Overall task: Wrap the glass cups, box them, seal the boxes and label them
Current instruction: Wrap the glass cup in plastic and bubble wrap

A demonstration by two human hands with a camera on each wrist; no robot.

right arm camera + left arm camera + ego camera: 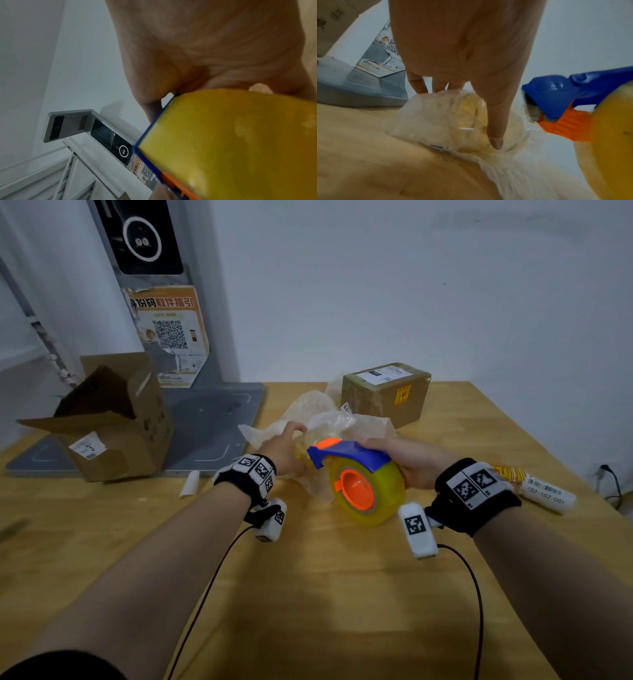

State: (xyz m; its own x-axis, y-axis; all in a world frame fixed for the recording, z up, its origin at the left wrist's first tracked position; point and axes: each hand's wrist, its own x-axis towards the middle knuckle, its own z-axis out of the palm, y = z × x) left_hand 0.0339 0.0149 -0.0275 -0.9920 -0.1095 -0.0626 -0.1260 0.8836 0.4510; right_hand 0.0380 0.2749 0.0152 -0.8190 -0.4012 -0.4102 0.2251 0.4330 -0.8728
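A glass cup wrapped in clear bubble wrap (310,440) (453,119) lies on the wooden table (308,594). My left hand (284,448) (467,54) grips it from above, thumb pressed on the wrap and fingers curled over its far side. My right hand (414,460) (205,47) grips a tape dispenser (363,481) (573,102) (231,142), blue and orange with a yellowish roll. Its blue cutter end sits right beside the wrapped cup, next to my left hand.
An open cardboard box (109,419) stands at the left on a grey platform (205,419). A sealed, labelled box (387,392) sits behind the wrap. A roll of labels (544,491) lies at the right edge. A small white slip (190,483) lies near the platform.
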